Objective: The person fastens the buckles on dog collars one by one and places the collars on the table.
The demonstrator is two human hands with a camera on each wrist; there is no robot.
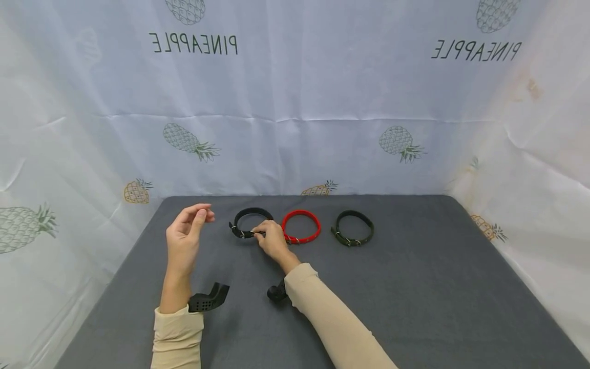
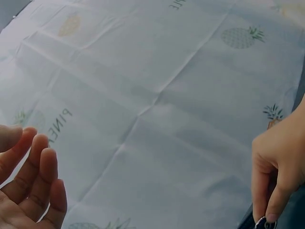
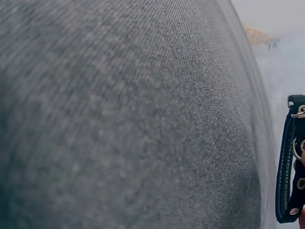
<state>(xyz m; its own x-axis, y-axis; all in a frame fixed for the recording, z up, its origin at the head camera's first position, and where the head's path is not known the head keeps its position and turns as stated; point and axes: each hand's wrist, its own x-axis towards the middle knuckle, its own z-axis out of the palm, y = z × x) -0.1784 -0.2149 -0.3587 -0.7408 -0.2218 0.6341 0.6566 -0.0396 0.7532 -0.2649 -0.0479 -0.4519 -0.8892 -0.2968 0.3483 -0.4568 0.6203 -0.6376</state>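
Note:
Three buckled collars lie in a row near the far side of the grey table. My right hand point(image 1: 273, 240) pinches the black collar point(image 1: 237, 229) at the front of its loop, by the metal ring near its buckle. In the right wrist view the same black collar point(image 3: 286, 176) shows its eyelets and buckle at the right edge. A red collar point(image 1: 315, 221) sits just right of that hand, partly behind it. Further right is a dark green collar point(image 1: 340, 237). My left hand point(image 1: 186, 233) is raised left of the black collar, fingers loosely bent, holding nothing.
The grey table point(image 1: 438, 287) has its far edge against a white curtain point(image 1: 295, 92) with pineapple prints. Curtain cloth also hangs along the left and right sides. A black wrist mount point(image 1: 209, 300) is worn on the left wrist.

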